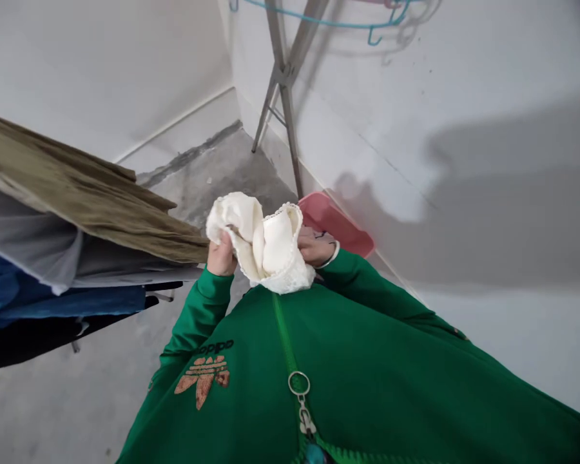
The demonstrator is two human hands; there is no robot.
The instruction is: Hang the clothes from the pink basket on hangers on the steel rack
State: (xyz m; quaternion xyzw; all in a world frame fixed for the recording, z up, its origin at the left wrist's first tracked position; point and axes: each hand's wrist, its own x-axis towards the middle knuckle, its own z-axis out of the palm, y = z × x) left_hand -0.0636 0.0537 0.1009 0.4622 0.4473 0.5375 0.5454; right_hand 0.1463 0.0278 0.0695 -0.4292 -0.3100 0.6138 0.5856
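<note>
A bunched white garment with lace trim [283,248] is held up in front of my chest, its soft folds opening upward. My left hand [221,258] grips its left side, thumb pressed on the cloth and the other fingers mostly hidden behind it. On the opposite side my right hand [313,247] is closed at the garment's edge, with a white band round the wrist. Some of the right fingertips are covered by the fabric. Exactly what kind of garment it is cannot be made out.
Olive, grey, blue and black clothes [77,200] hang at the left. Below my right hand is a pink basin [336,222] by the wall. A crossed metal stand [284,77] rises ahead, near a blue hanger ring with hooks [374,29]. The concrete floor [212,171] meets white walls.
</note>
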